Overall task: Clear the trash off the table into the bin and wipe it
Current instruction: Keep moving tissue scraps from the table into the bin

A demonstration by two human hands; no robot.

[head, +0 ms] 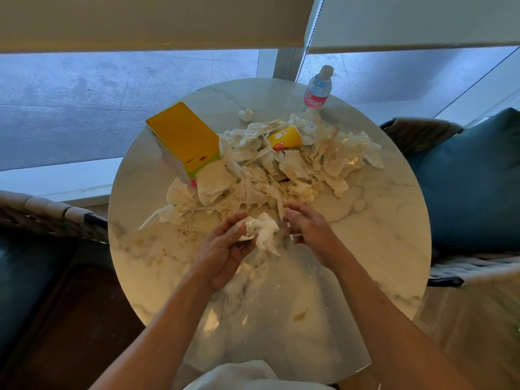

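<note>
**Tissue litter half-gathered, bin not in sight**

Marble-patterned and round, the surface (365, 235) stands by a window with half-lowered blinds, cushioned seats to its left and right. We see the trash heaped across its middle and far half: a pile of crumpled tissues (281, 170), a yellow paper cup (285, 137) lying on its side among them, and a lone wad (245, 115) further off. A yellow tissue box (184, 137) sits at the far left, a water bottle (317, 90) upright at the far edge.

Our left hand (225, 249) is cupped, fingers curled around a crumpled tissue (263, 230) just above the near middle. Our right hand (306, 226) is loosely curled just beside it, fingertips at the near fringe of the pile; we cannot tell whether it pinches anything.

We judge the tissues light, soft and compressible: best scooped in bunches and squeezed, since loose pieces may drift or drop. The cup should be light but crushable, so take it round the body.

Crumbs and smears mark the near surface, so wiping remains. No bin is in view.
</note>
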